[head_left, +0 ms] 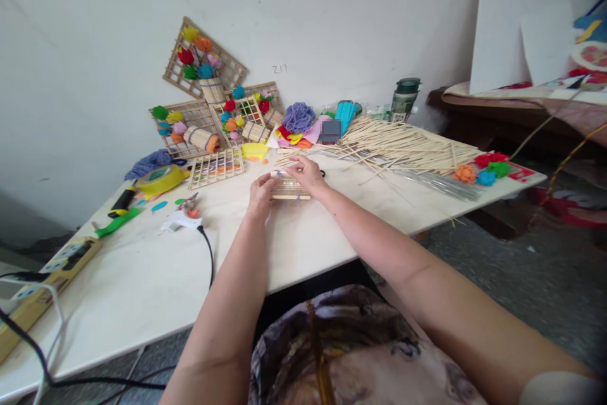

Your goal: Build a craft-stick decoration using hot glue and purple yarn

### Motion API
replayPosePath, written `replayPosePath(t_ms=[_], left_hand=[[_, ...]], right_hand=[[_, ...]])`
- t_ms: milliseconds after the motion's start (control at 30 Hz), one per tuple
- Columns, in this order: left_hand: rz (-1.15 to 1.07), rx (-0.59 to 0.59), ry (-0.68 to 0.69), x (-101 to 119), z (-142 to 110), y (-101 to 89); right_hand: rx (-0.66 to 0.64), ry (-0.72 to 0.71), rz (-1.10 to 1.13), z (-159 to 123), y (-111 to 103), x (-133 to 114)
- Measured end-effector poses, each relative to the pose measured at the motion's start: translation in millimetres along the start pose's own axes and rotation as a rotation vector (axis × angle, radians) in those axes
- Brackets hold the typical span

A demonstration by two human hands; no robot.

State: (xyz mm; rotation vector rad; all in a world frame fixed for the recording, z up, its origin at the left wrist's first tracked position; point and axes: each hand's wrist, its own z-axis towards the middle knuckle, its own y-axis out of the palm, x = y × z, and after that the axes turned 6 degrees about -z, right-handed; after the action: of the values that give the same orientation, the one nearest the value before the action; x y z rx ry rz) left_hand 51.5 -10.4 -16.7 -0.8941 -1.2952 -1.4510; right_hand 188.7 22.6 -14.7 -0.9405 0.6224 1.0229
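Near the table's middle I hold a small clear piece, seemingly plastic, with pale wooden sticks along its upper and lower edges and bits of purple at the sticks. My left hand is closed on its left end, thumb in front. At its upper right, my right hand has its fingers bent together over the upper edge. Whether those fingers also pinch something small cannot be made out. A small black loop shows just behind the right hand.
Wooden lattices with felt flowers lean on the wall. Loose sticks and wires spread at the right. A white glue gun, yellow tape, a knife and a power strip lie left.
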Motion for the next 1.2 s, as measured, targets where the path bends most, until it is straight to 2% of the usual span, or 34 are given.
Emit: replayPosePath(t_ms=[167,467,800,933,1200], left_hand=[[-0.034,-0.001,-0.06,-0.3,-0.9,0.2],[-0.063,-0.018,-0.023,-3.9,0.8,-1.6],[-0.058,0.058,-0.01,-5.0,3.6,-3.0],[-0.056,0.048,-0.008,-5.4,4.6,-3.6],[-0.025,-0.005,0.006,0.2,-1.4,-0.1]], right_hand=[[0.011,0.003,-0.004,-1.2,0.4,-0.2],[-0.001,-0.016,0.0,-1.3,3.9,3.7],[-0.045,-0.023,0.032,-4.4,3.5,1.1],[-0.072,-0.032,0.071,-2.8,5.4,4.7],[-0.083,-0.041,-0.013,-3.3,3.3,0.9]])
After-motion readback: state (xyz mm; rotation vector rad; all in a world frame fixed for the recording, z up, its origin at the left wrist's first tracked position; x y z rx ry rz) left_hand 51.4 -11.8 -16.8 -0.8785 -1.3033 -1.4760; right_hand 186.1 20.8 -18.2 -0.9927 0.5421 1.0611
